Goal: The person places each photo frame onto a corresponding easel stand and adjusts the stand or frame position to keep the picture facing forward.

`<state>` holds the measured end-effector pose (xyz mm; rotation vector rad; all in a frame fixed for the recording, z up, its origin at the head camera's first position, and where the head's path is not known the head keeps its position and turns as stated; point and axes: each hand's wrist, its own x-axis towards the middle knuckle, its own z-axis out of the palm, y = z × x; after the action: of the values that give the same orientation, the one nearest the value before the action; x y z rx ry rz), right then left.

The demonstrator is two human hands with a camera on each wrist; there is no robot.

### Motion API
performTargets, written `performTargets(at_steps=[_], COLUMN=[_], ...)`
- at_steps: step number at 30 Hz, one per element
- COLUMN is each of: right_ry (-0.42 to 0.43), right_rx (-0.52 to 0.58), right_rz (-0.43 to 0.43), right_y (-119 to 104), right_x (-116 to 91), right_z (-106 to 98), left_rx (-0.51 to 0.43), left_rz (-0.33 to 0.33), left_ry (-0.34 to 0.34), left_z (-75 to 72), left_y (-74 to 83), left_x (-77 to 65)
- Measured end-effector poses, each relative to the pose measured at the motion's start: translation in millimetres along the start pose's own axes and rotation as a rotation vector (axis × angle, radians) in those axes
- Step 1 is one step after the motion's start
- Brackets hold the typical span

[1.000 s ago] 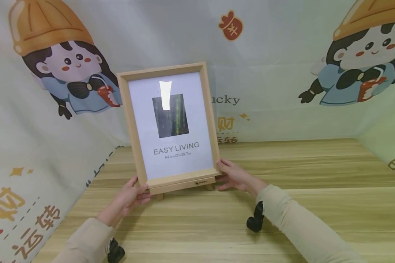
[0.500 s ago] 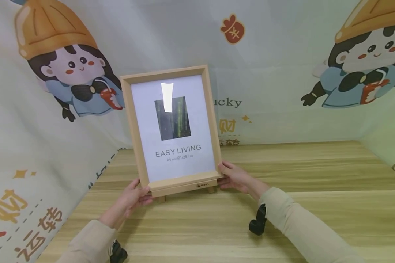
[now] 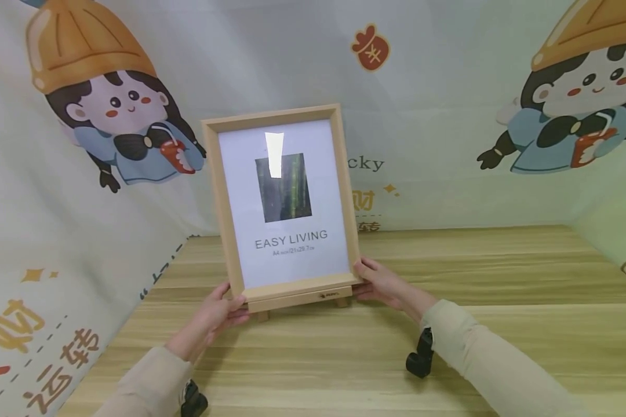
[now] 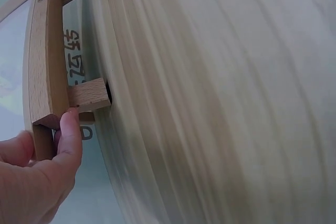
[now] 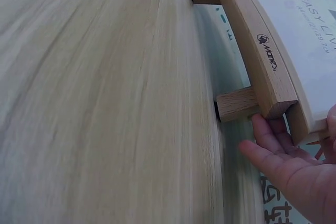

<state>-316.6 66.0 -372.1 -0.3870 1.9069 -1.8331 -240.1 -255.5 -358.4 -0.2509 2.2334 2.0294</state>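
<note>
A light-wood picture frame (image 3: 281,272), with a white "EASY LIVING" sheet and a dark bamboo picture, leans back slightly tilted on the ledge of a small wooden easel (image 3: 299,300). The easel's short feet (image 4: 90,94) meet the tabletop in the left wrist view. At the lower left corner, my left hand (image 3: 213,313) pinches the frame, thumb in front and fingers behind. My right hand (image 3: 388,284) holds the lower right corner; its thumb presses the frame's front. In the right wrist view, fingers (image 5: 268,158) reach beneath the ledge's end. The easel's back is hidden.
The wood-grain table (image 3: 475,341) stretches to the right and front. A pale cloth (image 3: 438,69) printed with cartoon figures hangs behind and at both sides, close to the frame's back. A black wrist camera (image 3: 420,354) hangs under the right sleeve.
Frame, easel and both hands have shifted a little to the right since half a second ago. The hold at both corners stays the same.
</note>
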Motion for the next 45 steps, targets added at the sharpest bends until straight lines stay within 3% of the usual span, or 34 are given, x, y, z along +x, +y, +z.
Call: performTargets(at_steps=[45], right_ry=[0.058], right_rx=[-0.035], right_rz=[-0.041], right_y=[11.2], right_x=[-50.6], right_z=[-45.2], left_rx=[0.011], left_rz=[-0.009], left_ry=[-0.042], left_z=[55.9], left_y=[5.2], left_x=[14.1])
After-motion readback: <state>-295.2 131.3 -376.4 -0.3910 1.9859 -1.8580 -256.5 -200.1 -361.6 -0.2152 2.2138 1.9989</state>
